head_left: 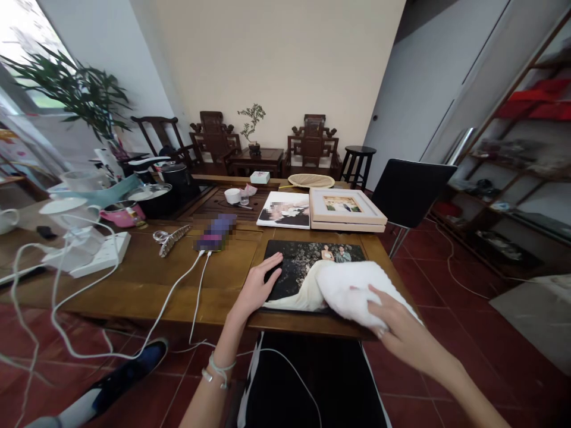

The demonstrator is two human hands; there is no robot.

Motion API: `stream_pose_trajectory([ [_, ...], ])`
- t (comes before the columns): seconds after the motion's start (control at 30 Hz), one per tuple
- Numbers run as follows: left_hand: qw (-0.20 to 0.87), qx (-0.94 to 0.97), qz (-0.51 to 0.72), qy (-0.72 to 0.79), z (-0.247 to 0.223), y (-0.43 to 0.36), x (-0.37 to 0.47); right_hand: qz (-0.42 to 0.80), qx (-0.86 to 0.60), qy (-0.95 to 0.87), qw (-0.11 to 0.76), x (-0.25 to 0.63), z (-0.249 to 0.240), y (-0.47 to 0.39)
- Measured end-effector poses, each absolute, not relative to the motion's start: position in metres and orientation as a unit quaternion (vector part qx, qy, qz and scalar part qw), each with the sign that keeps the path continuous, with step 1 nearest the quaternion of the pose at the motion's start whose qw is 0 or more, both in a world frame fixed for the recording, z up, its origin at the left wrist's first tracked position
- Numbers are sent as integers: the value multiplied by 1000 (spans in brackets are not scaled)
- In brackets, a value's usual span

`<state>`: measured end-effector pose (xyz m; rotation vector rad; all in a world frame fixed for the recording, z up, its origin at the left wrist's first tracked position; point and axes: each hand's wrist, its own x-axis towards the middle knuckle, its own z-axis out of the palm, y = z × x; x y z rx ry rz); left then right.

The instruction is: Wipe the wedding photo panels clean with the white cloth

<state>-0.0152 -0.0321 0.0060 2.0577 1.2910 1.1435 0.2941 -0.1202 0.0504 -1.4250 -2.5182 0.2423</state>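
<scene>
A dark photo panel (pixel 294 267) lies flat at the front edge of the wooden table, printed with two people and a long pale dress. My left hand (pixel 259 284) rests on its left edge, fingers stretched out and holding nothing. Bunched in my right hand (pixel 389 315) is a white cloth (pixel 357 288), which covers the panel's lower right part and hangs toward the table edge. The fingers of that hand press into the cloth. Behind the panel sit a white-bordered photo panel (pixel 284 211) and a light wooden picture frame (pixel 348 208).
To the left on the wooden table (pixel 236 267) are a blurred phone (pixel 215 233) with white cables, a claw hair clip (pixel 173 239), a power strip (pixel 104 254) and a pink cup (pixel 122 214). A black chair (pixel 413 190) stands at the right. A woven tray (pixel 311 180) lies farther back.
</scene>
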Motion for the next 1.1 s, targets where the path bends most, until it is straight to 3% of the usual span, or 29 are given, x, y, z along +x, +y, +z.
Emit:
stream_pose_trajectory([
  [0.3, 233, 751, 406, 466, 7, -32, -17, 22, -502, -846, 177, 293, 48, 6],
  [0.43, 235, 744, 412, 470, 6, -31, -16, -9, -478, -859, 185, 292, 41, -7],
  [0.8, 220, 754, 407, 467, 7, -31, -16, 56, -424, -895, 129, 280, 47, -158],
  [1.1, 214, 760, 401, 464, 8, -34, -16, 8, -458, -873, 168, 276, 47, -48],
])
